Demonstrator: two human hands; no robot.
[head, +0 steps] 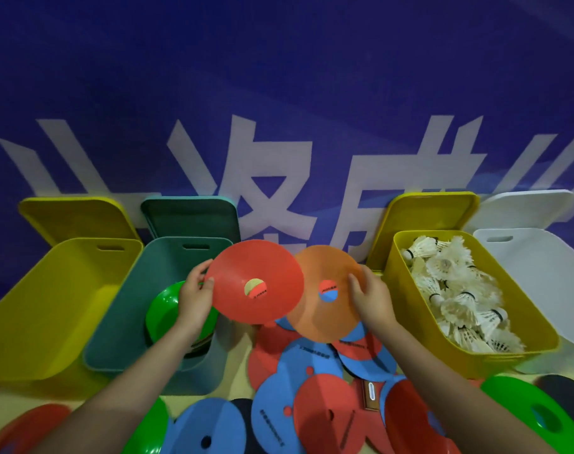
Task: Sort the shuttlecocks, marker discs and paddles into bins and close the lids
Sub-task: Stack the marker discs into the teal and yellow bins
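Observation:
My left hand (193, 298) grips the left edge of a red marker disc (254, 280), raised over the right side of the teal bin (125, 309). My right hand (372, 298) grips the right edge of an orange marker disc (324, 319) that the red disc partly overlaps. Green discs (162, 309) are stacked inside the teal bin. The yellow bin on the right (410, 322) is full of white shuttlecocks (455, 290). Below my hands lies a heap of red and blue round paddles and discs (311, 398).
An empty yellow bin (43, 309) stands at the far left and a white bin (547, 283) at the far right. All four lids lean open against the blue banner wall. A green disc (534, 414) and a dark disc (564, 391) lie at the lower right.

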